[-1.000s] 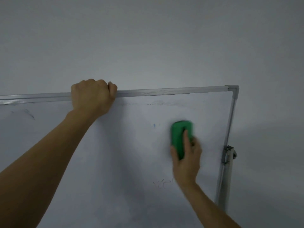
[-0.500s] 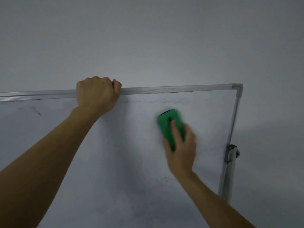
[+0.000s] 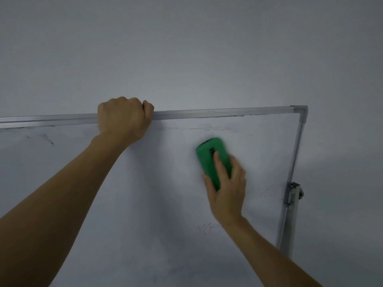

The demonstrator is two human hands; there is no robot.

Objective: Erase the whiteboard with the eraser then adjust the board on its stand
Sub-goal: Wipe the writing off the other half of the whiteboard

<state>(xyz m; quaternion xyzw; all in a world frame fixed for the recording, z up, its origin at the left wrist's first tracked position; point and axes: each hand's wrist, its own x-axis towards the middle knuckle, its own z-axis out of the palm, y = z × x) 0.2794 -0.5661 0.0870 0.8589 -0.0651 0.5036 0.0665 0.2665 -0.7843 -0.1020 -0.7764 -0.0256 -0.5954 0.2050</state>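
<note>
Both hands are on the whiteboard (image 3: 145, 204). The left hand (image 3: 124, 119) is curled into a fist over the top rail (image 3: 217, 113), gripping it. Below the rail, toward its right end, the right hand (image 3: 226, 187) holds the green eraser (image 3: 205, 156) flat against the white surface, forefinger laid along its back, thumb and other fingers clasping its sides. Faint marker traces (image 3: 207, 127) sit just under the rail, above the eraser. Beneath the rail's right corner, a metal stand post (image 3: 290, 214) is clamped to the frame's side.
</note>
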